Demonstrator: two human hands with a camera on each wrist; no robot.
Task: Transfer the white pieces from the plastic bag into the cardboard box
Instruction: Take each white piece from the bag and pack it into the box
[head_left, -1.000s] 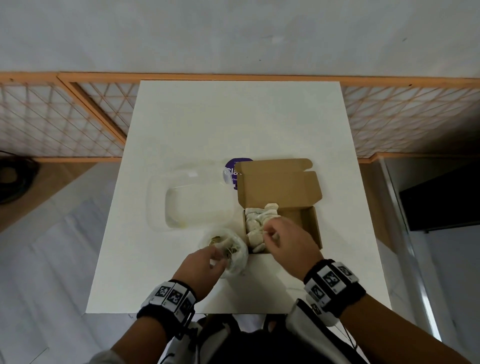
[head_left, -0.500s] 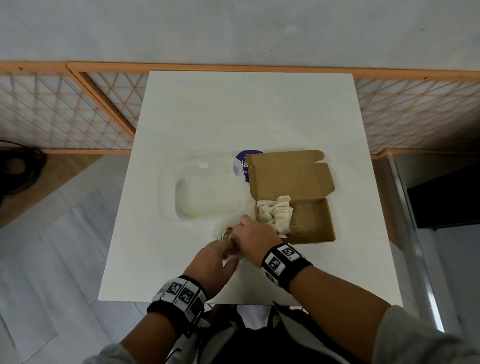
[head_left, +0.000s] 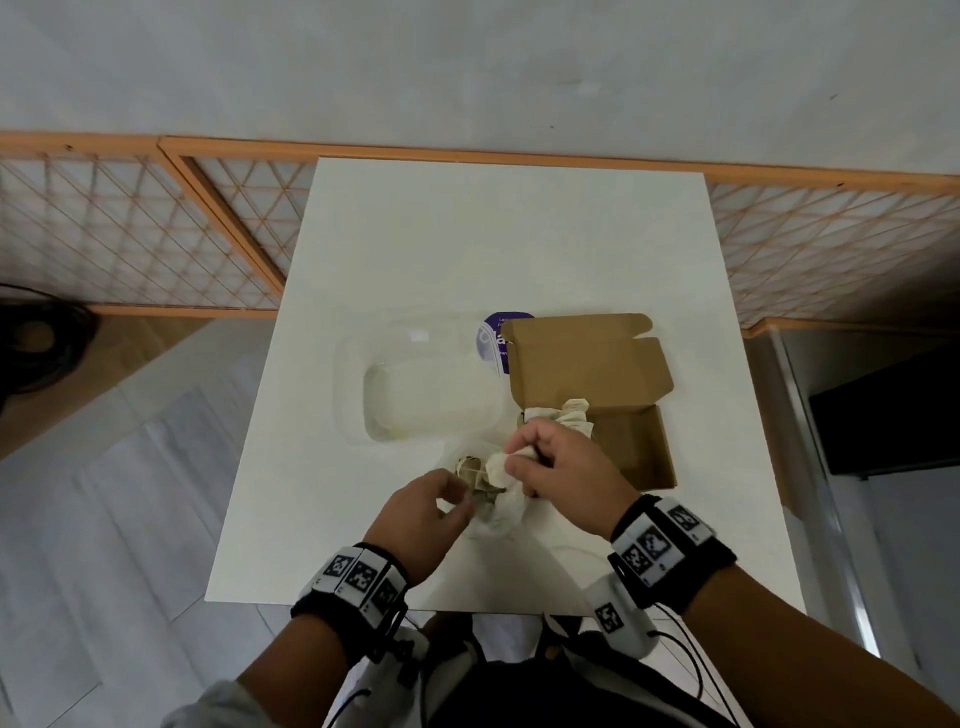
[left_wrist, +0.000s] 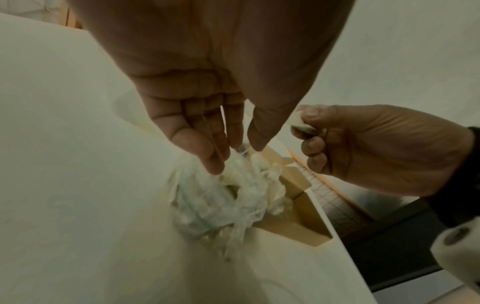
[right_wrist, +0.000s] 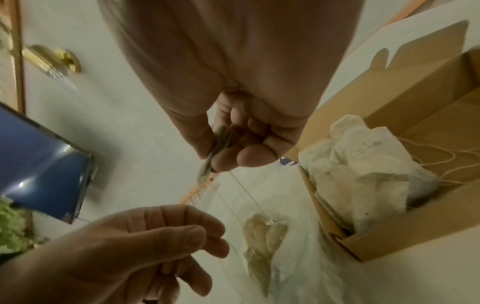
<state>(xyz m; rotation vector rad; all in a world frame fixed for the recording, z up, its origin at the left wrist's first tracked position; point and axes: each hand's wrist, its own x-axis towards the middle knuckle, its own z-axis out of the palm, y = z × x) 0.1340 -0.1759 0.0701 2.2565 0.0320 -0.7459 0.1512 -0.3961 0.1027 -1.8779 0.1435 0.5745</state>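
Soft, even light from overhead in the head view, with lines bowing at its edges. Both wrist views are dim, yellowish and motion-blurred; near skin is out of focus.

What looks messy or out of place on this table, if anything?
Nothing is spilled or broken. The only untidy bit: thin strings trail loose from the white pieces heaped at one end of the cardboard box. The plastic bag is crumpled between the hands.
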